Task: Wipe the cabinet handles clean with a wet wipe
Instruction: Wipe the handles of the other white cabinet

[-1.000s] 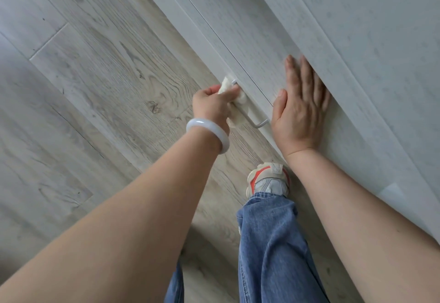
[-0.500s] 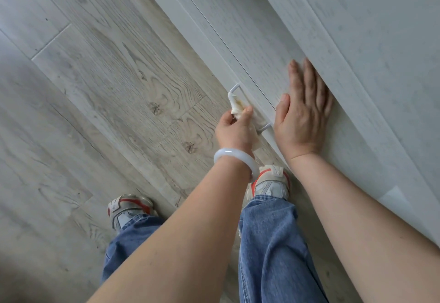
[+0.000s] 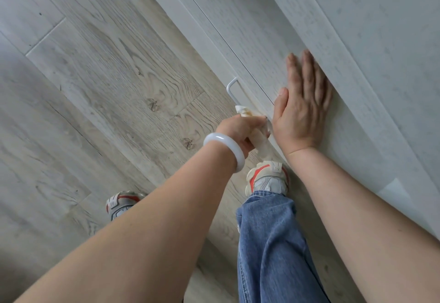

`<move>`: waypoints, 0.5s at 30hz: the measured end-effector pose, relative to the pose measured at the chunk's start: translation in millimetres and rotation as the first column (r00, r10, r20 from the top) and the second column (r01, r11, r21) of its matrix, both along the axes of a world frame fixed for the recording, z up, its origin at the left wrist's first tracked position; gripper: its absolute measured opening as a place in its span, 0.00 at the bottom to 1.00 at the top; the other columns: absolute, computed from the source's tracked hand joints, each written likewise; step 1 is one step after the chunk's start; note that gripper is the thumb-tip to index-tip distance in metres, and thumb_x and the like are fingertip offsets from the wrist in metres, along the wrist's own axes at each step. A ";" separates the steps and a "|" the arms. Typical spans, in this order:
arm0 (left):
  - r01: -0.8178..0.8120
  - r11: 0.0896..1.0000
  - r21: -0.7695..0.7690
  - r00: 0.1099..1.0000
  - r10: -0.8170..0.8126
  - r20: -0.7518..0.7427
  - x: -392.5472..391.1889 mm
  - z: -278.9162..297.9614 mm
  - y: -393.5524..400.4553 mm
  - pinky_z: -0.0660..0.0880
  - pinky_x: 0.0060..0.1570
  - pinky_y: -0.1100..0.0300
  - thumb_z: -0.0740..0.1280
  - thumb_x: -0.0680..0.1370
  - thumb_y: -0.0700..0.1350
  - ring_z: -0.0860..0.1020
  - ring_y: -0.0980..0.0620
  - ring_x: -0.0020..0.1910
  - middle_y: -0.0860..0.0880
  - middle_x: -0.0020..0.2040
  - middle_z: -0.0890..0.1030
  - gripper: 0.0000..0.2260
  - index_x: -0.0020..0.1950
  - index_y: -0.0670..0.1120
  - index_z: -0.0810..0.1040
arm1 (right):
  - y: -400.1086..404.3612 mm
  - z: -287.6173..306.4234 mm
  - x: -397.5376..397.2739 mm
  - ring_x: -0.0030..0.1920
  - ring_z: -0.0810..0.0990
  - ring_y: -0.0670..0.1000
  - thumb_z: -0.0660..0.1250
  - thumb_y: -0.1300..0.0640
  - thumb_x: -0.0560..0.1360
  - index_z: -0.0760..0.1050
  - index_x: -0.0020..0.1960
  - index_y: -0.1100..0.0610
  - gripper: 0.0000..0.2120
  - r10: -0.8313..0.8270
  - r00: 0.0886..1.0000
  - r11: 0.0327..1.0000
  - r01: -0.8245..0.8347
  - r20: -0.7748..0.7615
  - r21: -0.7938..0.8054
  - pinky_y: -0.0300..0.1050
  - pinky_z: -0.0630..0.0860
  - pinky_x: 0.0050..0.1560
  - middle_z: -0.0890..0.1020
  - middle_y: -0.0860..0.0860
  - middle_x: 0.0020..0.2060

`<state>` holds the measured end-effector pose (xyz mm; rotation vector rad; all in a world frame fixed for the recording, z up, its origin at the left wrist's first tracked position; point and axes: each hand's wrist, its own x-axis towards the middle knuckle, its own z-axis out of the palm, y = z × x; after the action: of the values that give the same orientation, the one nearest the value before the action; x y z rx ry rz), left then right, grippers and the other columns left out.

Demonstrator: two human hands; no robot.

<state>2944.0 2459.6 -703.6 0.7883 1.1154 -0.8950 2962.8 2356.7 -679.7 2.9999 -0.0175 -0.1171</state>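
Head view: left hand [image 3: 240,133] fingers curled round wipe [image 3: 258,137], wrapping it on near end of handle [image 3: 234,93]. Right hand [image 3: 301,107] flat and open, braced on cabinet [image 3: 238,28] door just beside it. Wipe looks soft, light, wet; handle thin, stiff, likely slick, so pinch round the bar. Free run toward far end; floor [image 3: 95,76] side open, door close behind bar

You stood in a home, by the look of it. Grey wood-grain planks covered the floor [image 3: 100,69], and a pale cabinet [image 3: 357,40] with a slim white handle [image 3: 232,90] ran along your right. You wore everyday jeans [image 3: 269,243] and sneakers [image 3: 266,179], plus a white bangle [image 3: 226,150] on your wrist.
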 end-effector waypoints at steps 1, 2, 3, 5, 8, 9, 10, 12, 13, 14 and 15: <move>-0.002 1.000 0.004 1.000 0.002 0.003 0.2 -0.4 -0.3 0.79 0.55 0.51 0.68 0.76 0.33 0.79 0.48 0.35 0.43 0.37 0.79 0.03 0.43 0.39 0.77 | 1.0 -1.8 -0.6 0.38 0.82 0.63 0.59 0.62 0.73 0.79 0.42 0.68 0.12 -0.004 0.997 1.000 0.003 0.078 0.018 0.50 0.62 0.45 0.81 0.65 0.38; -0.009 1.000 -0.002 1.000 0.009 0.012 -1.2 -1.3 -1.1 0.79 0.57 0.51 0.68 0.76 0.34 0.79 0.48 0.37 0.43 0.37 0.79 0.04 0.42 0.39 0.77 | 0.6 -4.3 -1.7 0.34 0.82 0.62 0.62 0.61 0.71 0.79 0.39 0.66 0.10 -0.011 0.993 1.000 0.008 0.115 0.025 0.51 0.62 0.43 0.81 0.64 0.35; -0.004 1.000 -0.014 0.999 0.005 0.037 -3.4 -3.5 -1.1 0.79 0.55 0.52 0.69 0.75 0.34 0.79 0.47 0.38 0.43 0.38 0.79 0.03 0.42 0.39 0.77 | -1.2 -9.1 -4.0 0.34 0.82 0.62 0.64 0.61 0.71 0.79 0.39 0.66 0.09 -0.010 0.993 1.000 0.007 0.117 0.026 0.51 0.63 0.44 0.81 0.64 0.35; 0.022 0.999 -0.034 0.995 -0.019 0.094 -7.7 -7.3 1.7 0.81 0.45 0.57 0.70 0.75 0.35 0.79 0.49 0.36 0.43 0.38 0.79 0.02 0.45 0.39 0.78 | -4.1 -13.5 -6.6 0.39 0.83 0.62 0.64 0.61 0.72 0.80 0.43 0.66 0.09 0.016 0.989 1.000 -0.017 0.146 0.003 0.51 0.64 0.49 0.83 0.64 0.39; 0.106 0.994 -0.021 0.983 -0.102 0.156 -6.0 -9.8 11.9 0.78 0.35 0.62 0.73 0.73 0.36 0.79 0.50 0.33 0.43 0.37 0.78 0.05 0.43 0.39 0.78 | -5.2 -16.9 -6.2 0.47 0.83 0.63 0.62 0.59 0.74 0.80 0.50 0.66 0.13 0.020 0.985 0.999 -0.026 0.169 0.035 0.48 0.63 0.57 0.83 0.64 0.47; 0.142 0.990 -0.013 0.975 -0.138 0.175 -2.9 -10.1 15.7 0.78 0.34 0.63 0.73 0.73 0.35 0.78 0.50 0.32 0.43 0.36 0.78 0.05 0.43 0.38 0.78 | -5.1 -17.0 -6.1 0.47 0.83 0.63 0.62 0.59 0.74 0.80 0.51 0.66 0.13 0.025 0.983 0.999 -0.033 0.181 0.043 0.46 0.60 0.60 0.83 0.64 0.48; 0.179 0.984 -0.006 0.966 -0.175 0.191 1.0 -9.9 19.1 0.78 0.35 0.62 0.73 0.73 0.35 0.78 0.49 0.33 0.42 0.37 0.78 0.06 0.46 0.37 0.78 | -5.6 -18.6 -6.0 0.48 0.83 0.63 0.63 0.59 0.74 0.80 0.52 0.66 0.13 0.030 0.975 0.998 -0.041 0.218 0.048 0.43 0.57 0.64 0.83 0.65 0.48; 0.247 0.969 0.012 0.953 -0.246 0.178 9.2 -9.8 25.9 0.81 0.39 0.58 0.73 0.72 0.33 0.79 0.48 0.35 0.41 0.41 0.80 0.10 0.52 0.34 0.78 | -6.1 -19.9 -5.2 0.49 0.83 0.63 0.64 0.60 0.74 0.80 0.53 0.67 0.13 0.029 0.969 0.997 -0.045 0.245 0.059 0.39 0.52 0.67 0.83 0.65 0.49; 0.273 0.962 0.002 0.949 -0.270 0.161 13.1 -9.3 28.6 0.82 0.41 0.58 0.72 0.73 0.32 0.80 0.48 0.36 0.41 0.42 0.81 0.11 0.53 0.34 0.78 | -6.2 -19.4 -5.1 0.49 0.83 0.63 0.64 0.60 0.74 0.80 0.53 0.66 0.13 0.028 0.970 0.997 -0.045 0.240 0.063 0.40 0.53 0.66 0.83 0.64 0.49; 0.297 0.955 -0.018 0.945 -0.291 0.151 17.2 -8.4 30.7 0.82 0.40 0.59 0.71 0.73 0.32 0.80 0.49 0.37 0.42 0.43 0.81 0.10 0.53 0.35 0.78 | -6.9 -20.1 -5.6 0.49 0.83 0.63 0.64 0.60 0.74 0.80 0.53 0.66 0.13 0.030 0.969 0.997 -0.047 0.244 0.063 0.42 0.56 0.63 0.83 0.64 0.49; 0.323 0.946 -0.028 0.937 -0.316 0.148 21.9 -7.0 33.5 0.82 0.39 0.59 0.71 0.73 0.31 0.81 0.49 0.36 0.42 0.43 0.81 0.09 0.53 0.36 0.78 | -7.2 -20.2 -5.9 0.49 0.83 0.62 0.65 0.60 0.73 0.80 0.53 0.66 0.13 0.030 0.969 0.997 -0.047 0.243 0.063 0.43 0.58 0.61 0.83 0.64 0.49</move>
<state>2966.0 2493.1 -710.7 0.9923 0.8483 -1.1163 2956.9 2349.4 -700.0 3.0605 0.0192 0.2588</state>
